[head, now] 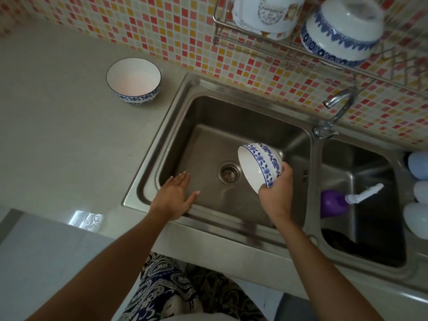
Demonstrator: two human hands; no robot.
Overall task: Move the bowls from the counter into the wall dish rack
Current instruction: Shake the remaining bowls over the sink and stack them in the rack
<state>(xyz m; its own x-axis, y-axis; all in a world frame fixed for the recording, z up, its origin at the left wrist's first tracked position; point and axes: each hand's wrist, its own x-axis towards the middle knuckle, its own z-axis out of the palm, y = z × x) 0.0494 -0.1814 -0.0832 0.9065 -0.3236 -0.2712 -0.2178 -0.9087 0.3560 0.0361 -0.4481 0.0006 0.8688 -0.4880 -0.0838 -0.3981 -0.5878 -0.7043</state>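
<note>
My right hand (pixel 275 195) grips a white bowl with a blue flower band (pixel 259 166), tilted on its side over the main sink basin. Spread flat with fingers apart, my left hand (pixel 174 195) hovers over the basin's front left rim and holds nothing. A second blue-and-white bowl (pixel 133 80) stands upright on the grey counter at the back left. The wire wall dish rack (pixel 287 46) hangs at the top right. It holds an upturned blue-banded bowl (pixel 342 31) and a white printed bowl (pixel 266 15).
The steel sink (pixel 162 126) has a drain strainer (pixel 229 173) in its middle and a tap (pixel 338 105) behind it. The smaller right basin holds a purple bottle with a white nozzle (pixel 335 202). Pale rounded objects (pixel 416 198) line the right edge.
</note>
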